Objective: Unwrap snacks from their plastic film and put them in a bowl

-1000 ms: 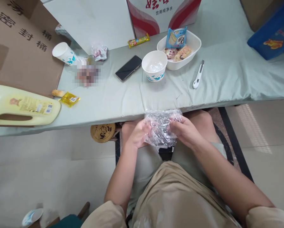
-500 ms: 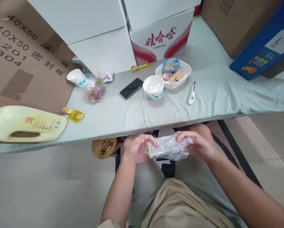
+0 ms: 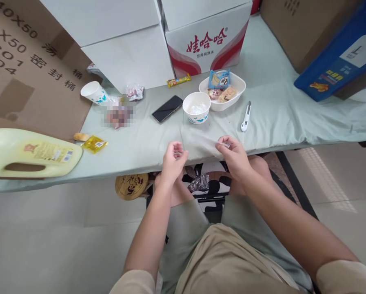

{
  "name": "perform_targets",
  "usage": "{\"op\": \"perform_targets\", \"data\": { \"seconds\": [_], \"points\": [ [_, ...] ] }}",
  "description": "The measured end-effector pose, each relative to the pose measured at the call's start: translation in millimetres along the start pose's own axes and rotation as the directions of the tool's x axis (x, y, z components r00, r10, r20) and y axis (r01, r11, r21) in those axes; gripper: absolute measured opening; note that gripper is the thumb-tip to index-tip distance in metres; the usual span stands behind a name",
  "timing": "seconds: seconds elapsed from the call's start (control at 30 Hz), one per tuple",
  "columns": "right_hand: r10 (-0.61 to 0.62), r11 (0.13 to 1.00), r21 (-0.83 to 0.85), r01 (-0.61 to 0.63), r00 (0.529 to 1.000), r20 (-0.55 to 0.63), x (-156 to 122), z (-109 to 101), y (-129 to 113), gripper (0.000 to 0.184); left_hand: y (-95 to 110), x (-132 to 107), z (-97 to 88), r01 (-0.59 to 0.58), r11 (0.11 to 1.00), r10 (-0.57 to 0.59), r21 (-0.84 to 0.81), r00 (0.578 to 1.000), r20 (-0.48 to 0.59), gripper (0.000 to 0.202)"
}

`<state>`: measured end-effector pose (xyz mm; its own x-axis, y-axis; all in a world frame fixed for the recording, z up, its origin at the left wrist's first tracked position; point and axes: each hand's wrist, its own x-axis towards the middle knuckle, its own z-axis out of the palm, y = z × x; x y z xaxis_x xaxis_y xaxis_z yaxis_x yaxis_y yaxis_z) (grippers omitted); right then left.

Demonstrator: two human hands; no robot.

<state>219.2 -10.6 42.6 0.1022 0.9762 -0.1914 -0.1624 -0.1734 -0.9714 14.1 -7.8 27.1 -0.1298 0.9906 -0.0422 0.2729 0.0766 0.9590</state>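
Observation:
My right hand (image 3: 234,157) is over the table's front edge, its thumb and fingers pinched on a thin piece of clear plastic film (image 3: 207,141). The film trails left from the fingertips, blurred and hard to outline. My left hand (image 3: 173,162) hovers at the same edge, its fingers loosely curled with a gap to the thumb and nothing visible in them. Below, between my legs, lies a crumpled, shiny clear plastic wrap (image 3: 200,182). A paper bowl (image 3: 197,118) with clear crumpled plastic inside stands beyond my hands.
An oval white dish (image 3: 240,90) holds wrapped snacks. Nearby are a phone (image 3: 167,109), a white utility knife (image 3: 245,117) and a tipped paper cup (image 3: 94,93). A yellow jug (image 3: 57,155) lies at left. Cartons (image 3: 207,53) line the back; a blue container (image 3: 332,61) is at right.
Both hands have come up from my lap to the table edge and moved apart. The clear plastic bundle has left their grip; only my right hand now pinches film.

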Motion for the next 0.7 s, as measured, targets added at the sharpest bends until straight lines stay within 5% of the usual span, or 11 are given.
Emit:
{"op": "perform_targets", "data": {
  "seconds": [0.1,0.23,0.4,0.53,0.6,0.7],
  "points": [
    [-0.092,0.995,-0.027,0.096,0.989,0.114,-11,7,2,0.028,0,-13,7.9,-0.019,1.000,0.022,-0.019,0.989,0.143,0.036],
    [-0.014,0.998,0.061,-0.007,0.943,0.332,-20,13,4,0.033,-1,-17,26.6,0.005,0.981,0.053,-0.192,0.954,0.296,0.052],
    [0.062,0.992,0.083,-0.095,0.939,0.337,-21,4,3,0.038,-4,-7,35.6,0.061,0.977,-0.025,-0.205,0.985,0.170,0.037],
    [0.037,0.997,-0.072,-0.023,0.980,0.195,-22,-9,9,0.048,9,-3,28.3,0.100,0.984,-0.080,-0.148,0.988,0.135,0.020],
    [-0.046,0.991,-0.114,0.068,0.982,0.182,-21,-14,12,0.062,20,-4,22.6,0.128,0.989,-0.099,-0.068,0.938,0.332,0.015],
    [-0.019,0.986,-0.151,0.076,0.939,0.344,-15,-17,13,0.075,36,-4,14.7,0.094,0.993,-0.120,0.074,0.783,0.611,0.011]
  ]
}}
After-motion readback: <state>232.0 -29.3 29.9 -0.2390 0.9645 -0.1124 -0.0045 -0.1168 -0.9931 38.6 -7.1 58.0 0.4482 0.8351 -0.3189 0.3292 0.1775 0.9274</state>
